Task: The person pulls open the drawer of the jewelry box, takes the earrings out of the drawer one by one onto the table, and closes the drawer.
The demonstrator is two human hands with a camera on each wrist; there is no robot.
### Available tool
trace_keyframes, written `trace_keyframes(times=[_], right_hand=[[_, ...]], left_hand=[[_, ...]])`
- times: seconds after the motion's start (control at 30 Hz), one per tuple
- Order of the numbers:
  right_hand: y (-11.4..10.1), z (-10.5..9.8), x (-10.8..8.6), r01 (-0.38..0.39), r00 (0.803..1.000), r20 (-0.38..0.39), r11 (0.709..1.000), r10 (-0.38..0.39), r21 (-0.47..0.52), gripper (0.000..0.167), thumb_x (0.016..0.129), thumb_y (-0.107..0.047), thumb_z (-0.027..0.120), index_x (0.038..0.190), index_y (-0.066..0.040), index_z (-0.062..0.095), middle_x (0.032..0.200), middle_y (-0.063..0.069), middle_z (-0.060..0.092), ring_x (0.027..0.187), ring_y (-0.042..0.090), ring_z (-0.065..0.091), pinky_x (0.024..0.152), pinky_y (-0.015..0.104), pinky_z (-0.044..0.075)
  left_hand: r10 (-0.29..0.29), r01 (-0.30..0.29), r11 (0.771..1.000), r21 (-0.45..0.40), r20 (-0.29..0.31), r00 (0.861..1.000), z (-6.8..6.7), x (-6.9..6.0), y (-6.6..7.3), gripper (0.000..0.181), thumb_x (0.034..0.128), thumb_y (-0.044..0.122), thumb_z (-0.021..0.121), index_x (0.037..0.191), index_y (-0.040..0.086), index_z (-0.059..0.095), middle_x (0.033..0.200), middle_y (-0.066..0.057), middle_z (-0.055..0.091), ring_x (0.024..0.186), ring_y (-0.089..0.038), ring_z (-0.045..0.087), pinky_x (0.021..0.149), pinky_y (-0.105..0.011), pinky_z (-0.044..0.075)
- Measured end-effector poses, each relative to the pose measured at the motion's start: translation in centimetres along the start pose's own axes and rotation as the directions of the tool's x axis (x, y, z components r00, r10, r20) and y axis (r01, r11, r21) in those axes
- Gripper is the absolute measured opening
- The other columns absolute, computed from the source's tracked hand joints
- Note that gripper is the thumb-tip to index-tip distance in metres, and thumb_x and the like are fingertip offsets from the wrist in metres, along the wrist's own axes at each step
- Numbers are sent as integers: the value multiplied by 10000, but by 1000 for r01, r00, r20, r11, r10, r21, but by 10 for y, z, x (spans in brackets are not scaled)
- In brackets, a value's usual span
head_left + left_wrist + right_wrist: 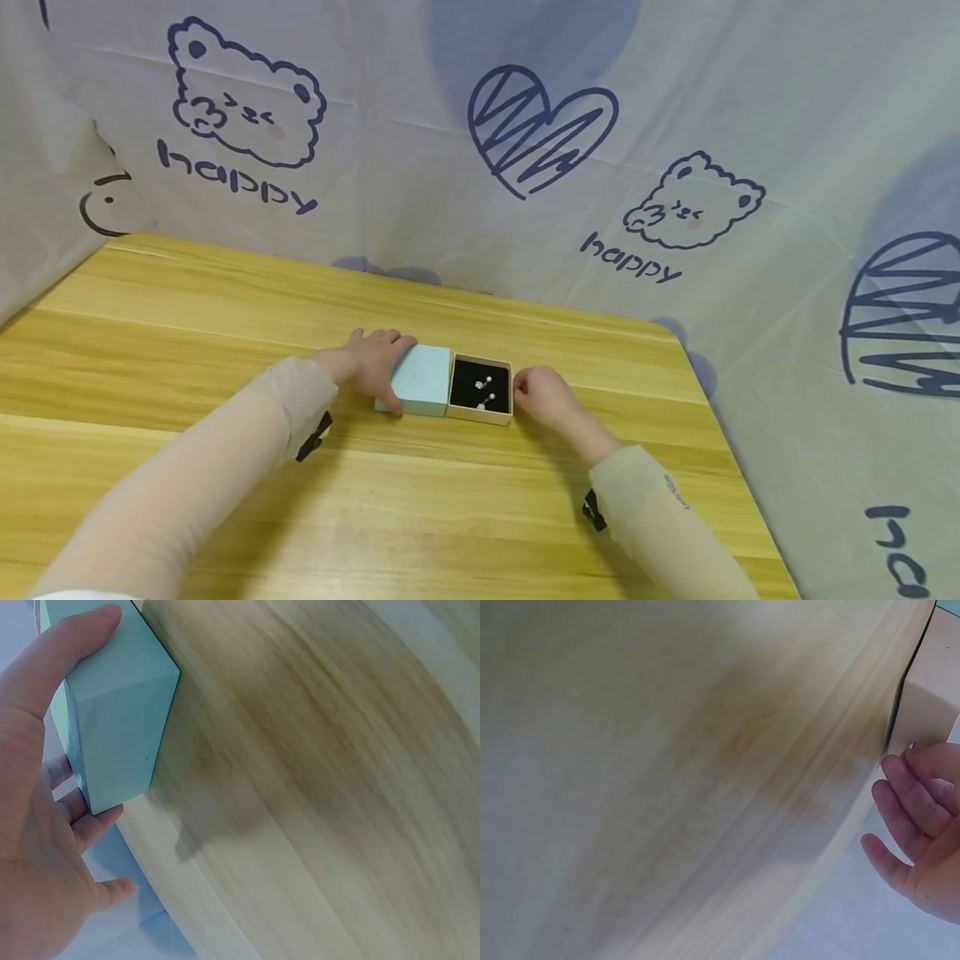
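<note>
A jewelry box stands on the table, its pale blue sleeve (422,379) at left and its tan drawer (480,418) out at right. Pearl earrings (491,397) lie on the drawer's black lining. My left hand (372,363) grips the sleeve, thumb on the near side and fingers on the far side; the left wrist view shows the thumb across the blue surface (124,720). At the drawer's right end, my right hand (545,396) pinches a tiny pull tab (910,748) between thumb and forefinger. Most of that tab is hidden; the other fingers curl loosely.
The box rests on a wood-grain table (420,517), towards its far edge. Behind the table hangs a pale cloth (420,208) printed with bears, hearts and lettering. Dark straps show under both beige sleeves (232,442).
</note>
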State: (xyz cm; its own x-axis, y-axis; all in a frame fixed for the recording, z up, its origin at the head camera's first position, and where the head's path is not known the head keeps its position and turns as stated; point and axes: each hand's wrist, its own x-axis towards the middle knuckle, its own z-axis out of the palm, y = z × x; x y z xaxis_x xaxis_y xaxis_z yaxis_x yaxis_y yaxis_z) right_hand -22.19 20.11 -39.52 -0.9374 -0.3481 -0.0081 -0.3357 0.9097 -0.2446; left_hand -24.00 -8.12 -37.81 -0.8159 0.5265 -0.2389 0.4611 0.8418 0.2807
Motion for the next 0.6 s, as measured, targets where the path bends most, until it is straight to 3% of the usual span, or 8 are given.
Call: trace_keyframes(times=[0.6], right_hand=[[0,0,0,-9,1000,7,1000,9,9,121,870,-50,593,793,-26,682,687,41,611,604,119,440,601,254,402]], left_hand=[[-5,5,1000,-3,13,1000,-1,0,-7,1056,650,462,797,1466,62,260,1424,-204,374,1301,-382,359,1068,-663,175]])
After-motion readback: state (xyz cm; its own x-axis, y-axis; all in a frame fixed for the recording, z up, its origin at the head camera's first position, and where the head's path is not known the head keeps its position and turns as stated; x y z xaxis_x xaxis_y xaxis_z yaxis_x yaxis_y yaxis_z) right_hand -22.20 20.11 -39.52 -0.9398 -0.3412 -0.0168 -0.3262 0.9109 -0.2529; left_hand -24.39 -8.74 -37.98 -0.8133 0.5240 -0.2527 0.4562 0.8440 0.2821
